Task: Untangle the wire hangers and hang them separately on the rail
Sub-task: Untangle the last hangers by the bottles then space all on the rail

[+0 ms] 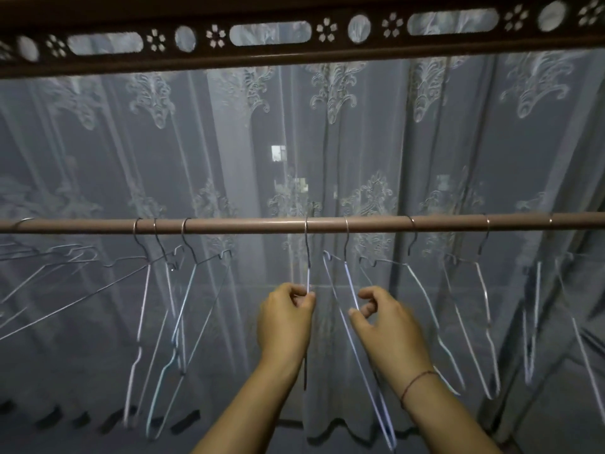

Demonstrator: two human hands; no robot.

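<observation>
Wire hangers (pixel 143 306) hang by their hooks along the rail (pixel 245 225) in front of a lace curtain (pixel 229 142), those at the left crowded and crossing. Our left hand (pixel 284 319) pinches the wire of the middle hanger (pixel 307 257) below its hook. Our right hand (pixel 389 332) curls its fingers round the neighbouring hanger (pixel 349 276); both are hooked on the rail.

Round brown metal rail (pixel 262 225): one. Thin silver wire hangers (pixel 345 244): nine hooks counted over the rail, though the blurred bunch at far left may hold more. Bare hands: two, the left hand (pixel 284 319) and the right hand (pixel 388 332); white lace curtain (pixel 393 142): one.
</observation>
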